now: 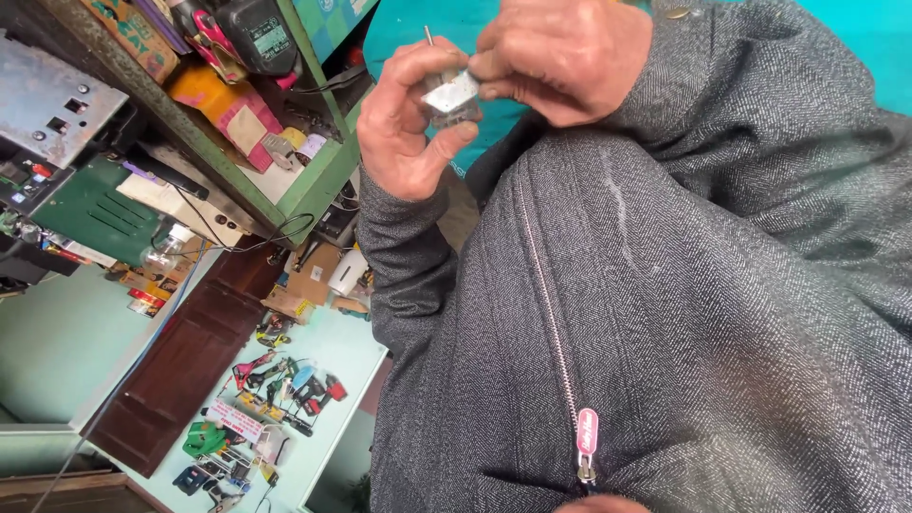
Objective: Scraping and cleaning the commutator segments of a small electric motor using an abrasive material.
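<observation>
Off to the left stands a green metal shelf (285, 180), crowded along its boards with cardboard boxes (233, 109), a black power-tool battery (261, 33) near its top edge and a green metal panel (85, 209) hanging below. Lower down, a rack of hand tools (271, 399) hangs on a pale wall beside a dark wooden door (185, 361). Moving right, the left hand (404, 119) is curled shut around a small grey metal part (449, 95), thumb underneath and fingers over it, a thin pin sticking up from it. The right hand (560, 57) meets it from the other side, fingertips pinched closed on the same part's pale upper face. Both hands hover in front of a grey herringbone jacket (684, 313), its zipper (556, 351) ending at a pink pull tab (586, 432).
</observation>
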